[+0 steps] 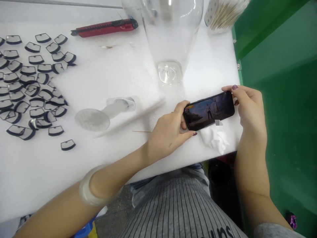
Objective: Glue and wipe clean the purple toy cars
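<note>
A black phone (209, 110) with a lit screen is held sideways over the white table's (111, 76) right front corner. My left hand (168, 132) grips its left end, thumb on the screen edge. My right hand (247, 105) holds its right end, fingers curled over the top. A crumpled white tissue (215, 138) lies just below the phone. A pale bangle (86, 188) sits on my left forearm.
Several small black-edged clear pieces (32, 86) are spread at the left. A red utility knife (105, 28) lies at the back. A clear plastic bottle (170, 39) stands behind the phone. A clear round-headed part (99, 114) lies mid-table. Cotton swabs (225, 13) stand back right, beside a green surface (279, 99).
</note>
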Demonstrator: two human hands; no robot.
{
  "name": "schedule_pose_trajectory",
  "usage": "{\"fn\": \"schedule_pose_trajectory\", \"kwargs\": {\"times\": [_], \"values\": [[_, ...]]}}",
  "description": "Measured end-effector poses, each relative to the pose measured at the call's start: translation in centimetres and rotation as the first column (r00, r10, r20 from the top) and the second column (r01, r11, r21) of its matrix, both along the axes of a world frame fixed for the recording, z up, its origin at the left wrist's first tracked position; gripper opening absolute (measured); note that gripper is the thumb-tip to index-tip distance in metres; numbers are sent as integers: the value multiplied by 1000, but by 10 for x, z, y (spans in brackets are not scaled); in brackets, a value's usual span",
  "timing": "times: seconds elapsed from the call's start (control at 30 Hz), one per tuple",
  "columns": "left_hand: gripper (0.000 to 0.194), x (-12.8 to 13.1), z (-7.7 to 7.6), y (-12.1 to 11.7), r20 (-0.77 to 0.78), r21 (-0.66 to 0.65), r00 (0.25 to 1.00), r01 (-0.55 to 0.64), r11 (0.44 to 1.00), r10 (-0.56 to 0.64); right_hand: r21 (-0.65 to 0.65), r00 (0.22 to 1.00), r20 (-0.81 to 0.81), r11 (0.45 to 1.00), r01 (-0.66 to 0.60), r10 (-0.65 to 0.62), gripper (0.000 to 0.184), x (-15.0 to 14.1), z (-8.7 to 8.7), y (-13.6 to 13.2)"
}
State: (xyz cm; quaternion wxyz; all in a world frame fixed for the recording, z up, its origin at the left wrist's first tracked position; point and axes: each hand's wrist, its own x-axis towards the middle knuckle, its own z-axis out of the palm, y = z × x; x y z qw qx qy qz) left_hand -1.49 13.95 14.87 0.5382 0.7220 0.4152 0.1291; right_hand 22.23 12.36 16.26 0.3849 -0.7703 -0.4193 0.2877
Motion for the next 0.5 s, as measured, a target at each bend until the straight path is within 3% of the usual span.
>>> {"fn": "schedule_pose_trajectory", "kwargs": {"times": [0.2,0.5], "values": [[74,1,-3,-1,-6,4,1000,-14,1000,14,-17,1000,-3,1000,-20,20,24,6,-2,-3],[75,1,-2,-1,-14,15,1000,-7,1000,7,23,965,-33,965,-260,260,46,32,-7,-18]]}}
